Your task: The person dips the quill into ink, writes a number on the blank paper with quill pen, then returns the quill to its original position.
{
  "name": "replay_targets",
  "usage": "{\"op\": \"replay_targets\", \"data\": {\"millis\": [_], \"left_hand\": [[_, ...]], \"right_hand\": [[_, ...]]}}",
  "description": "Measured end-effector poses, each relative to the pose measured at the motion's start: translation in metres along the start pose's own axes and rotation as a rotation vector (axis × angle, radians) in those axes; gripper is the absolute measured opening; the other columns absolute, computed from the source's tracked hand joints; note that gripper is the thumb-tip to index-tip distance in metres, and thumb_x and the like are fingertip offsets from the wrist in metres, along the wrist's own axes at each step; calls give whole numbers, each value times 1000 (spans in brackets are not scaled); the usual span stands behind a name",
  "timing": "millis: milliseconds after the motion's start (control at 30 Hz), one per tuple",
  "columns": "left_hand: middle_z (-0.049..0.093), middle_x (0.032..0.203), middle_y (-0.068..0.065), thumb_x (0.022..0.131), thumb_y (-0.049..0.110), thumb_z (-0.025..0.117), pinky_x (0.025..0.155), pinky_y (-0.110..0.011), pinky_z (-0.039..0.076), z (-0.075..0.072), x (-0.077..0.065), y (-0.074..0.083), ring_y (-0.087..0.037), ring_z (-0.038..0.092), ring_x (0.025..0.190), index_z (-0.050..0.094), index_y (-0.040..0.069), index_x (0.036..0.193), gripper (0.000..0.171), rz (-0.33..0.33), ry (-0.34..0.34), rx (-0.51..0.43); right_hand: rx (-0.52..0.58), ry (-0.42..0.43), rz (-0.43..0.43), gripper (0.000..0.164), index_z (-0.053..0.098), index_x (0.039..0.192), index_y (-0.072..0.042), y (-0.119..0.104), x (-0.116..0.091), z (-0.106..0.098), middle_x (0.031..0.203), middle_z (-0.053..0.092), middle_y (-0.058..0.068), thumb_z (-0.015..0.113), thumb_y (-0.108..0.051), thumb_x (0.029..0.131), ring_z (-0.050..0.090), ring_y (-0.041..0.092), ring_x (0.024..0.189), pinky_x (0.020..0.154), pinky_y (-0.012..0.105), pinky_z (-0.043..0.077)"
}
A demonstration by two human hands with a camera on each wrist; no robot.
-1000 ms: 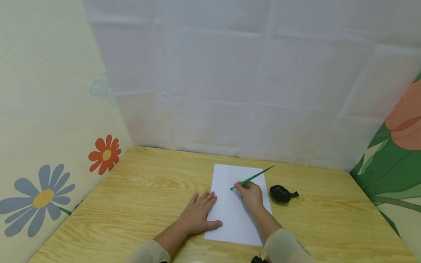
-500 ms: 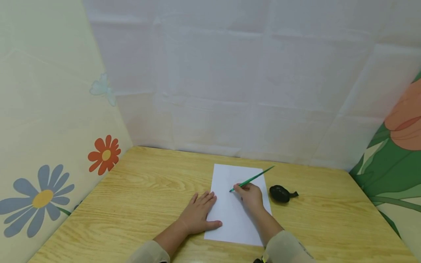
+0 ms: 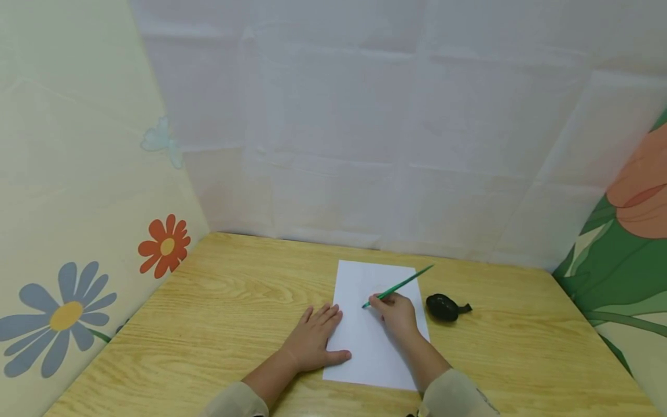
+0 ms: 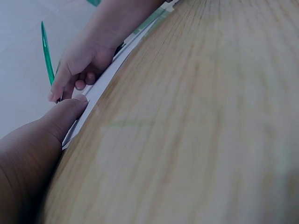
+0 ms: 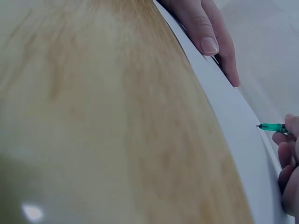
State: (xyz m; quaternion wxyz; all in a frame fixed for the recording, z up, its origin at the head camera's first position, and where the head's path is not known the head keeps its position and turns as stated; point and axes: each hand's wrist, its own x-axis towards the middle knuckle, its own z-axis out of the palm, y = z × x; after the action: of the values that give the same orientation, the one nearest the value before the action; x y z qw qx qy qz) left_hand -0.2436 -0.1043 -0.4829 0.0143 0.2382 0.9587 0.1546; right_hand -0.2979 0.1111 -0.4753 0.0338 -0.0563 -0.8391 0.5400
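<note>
A white sheet of paper (image 3: 359, 353) lies on the wooden table. My left hand (image 3: 308, 341) rests flat over its left edge, fingers spread and thumb on the sheet. Above the middle of the paper, my right hand (image 3: 400, 315) pinches a slim green pen (image 3: 409, 282) between thumb and fingers. The pen slants up to the right, its dark tip down at the sheet. In the right wrist view that pen tip (image 5: 266, 126) points toward my left hand (image 5: 203, 32). The left wrist view catches my left thumb (image 4: 63, 114) near the writing hand (image 4: 84, 63).
Right of the paper sits a glossy black oval thing (image 3: 443, 307) with a short neck. A small dark thing (image 3: 411, 414) peeks in by my right cuff at the bottom edge. White cloth (image 3: 333, 127) hangs behind the table (image 3: 250, 278), with flower-printed panels (image 3: 83, 202) on both sides.
The right hand and pen have shifted slightly toward me and left across the sheet. My left hand holds its place. The small dark thing at the bottom has mostly slipped out of view.
</note>
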Motion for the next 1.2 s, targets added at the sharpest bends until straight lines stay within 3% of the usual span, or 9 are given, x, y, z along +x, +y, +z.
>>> {"op": "replay_targets", "data": {"millis": [667,1200], "left_hand": [[36,158,-9,84,70,55,122,-55,14,-1,1,0,-28,27,149,40,7,149,92,3,9,1],[35,159,-9,85,69,56,122,-56,14,-3,0,0,-29,26,150,39,7,150,92,2,5,-7]], "right_hand": [[-33,-53,36,29,73,97,-4,-2,-6,-4,78,71,1,74,-32,87,51,12,58,53,23,42],[-17,-73,11,29,74,97,-3,0,-11,-8,79,73,1,75,-30,86,51,11,58,53,22,43]]}}
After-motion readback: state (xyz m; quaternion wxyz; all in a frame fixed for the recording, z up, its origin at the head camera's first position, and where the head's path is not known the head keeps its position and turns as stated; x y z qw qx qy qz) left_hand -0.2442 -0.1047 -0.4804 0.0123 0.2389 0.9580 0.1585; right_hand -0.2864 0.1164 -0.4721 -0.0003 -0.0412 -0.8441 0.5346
